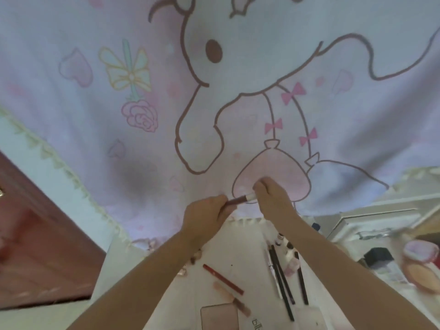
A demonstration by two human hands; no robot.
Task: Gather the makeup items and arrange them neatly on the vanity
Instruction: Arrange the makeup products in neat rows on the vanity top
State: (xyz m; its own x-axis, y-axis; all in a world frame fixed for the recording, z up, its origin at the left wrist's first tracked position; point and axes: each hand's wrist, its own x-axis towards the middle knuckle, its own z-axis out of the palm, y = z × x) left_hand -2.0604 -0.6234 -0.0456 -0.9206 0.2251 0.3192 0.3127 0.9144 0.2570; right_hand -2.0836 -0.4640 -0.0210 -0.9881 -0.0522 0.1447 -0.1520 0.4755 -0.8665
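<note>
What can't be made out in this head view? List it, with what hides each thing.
- Tip of the dark red pencil: covered by the right hand, head view.
- Its other end: inside the left hand.
- Small bottles on the vanity: partly behind the right forearm, blurred.
- Pink palette: cut by the bottom edge.
- Round pink jar: motion-blurred at the right edge.

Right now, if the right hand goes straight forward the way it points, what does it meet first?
Probably the cartoon-printed curtain. The right hand points up and away at it, near the pink heart print, with nothing visible between; depth is unclear.
</note>
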